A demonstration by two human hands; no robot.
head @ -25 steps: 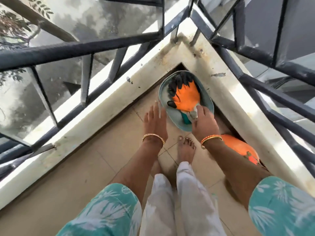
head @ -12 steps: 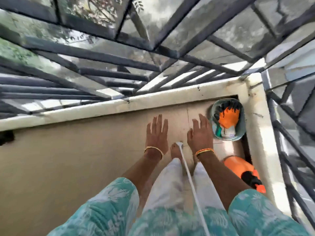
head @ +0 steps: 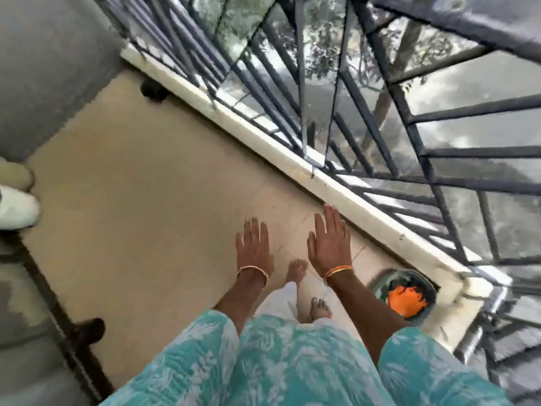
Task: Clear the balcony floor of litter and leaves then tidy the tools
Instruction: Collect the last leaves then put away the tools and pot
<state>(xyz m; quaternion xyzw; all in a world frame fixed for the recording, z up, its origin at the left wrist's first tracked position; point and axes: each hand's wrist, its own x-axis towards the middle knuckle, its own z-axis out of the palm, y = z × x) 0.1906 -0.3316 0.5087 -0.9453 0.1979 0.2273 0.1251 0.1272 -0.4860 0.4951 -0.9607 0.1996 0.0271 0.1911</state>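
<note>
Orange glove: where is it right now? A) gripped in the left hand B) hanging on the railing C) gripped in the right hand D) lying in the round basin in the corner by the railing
D: the orange glove lies in the basin in the corner, while the left hand and right hand are flat and hold nothing.

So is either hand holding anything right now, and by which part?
Nothing is held. The left hand and the right hand are both spread flat with straight fingers, empty. The orange gloves lie in the basin, untouched.
</note>
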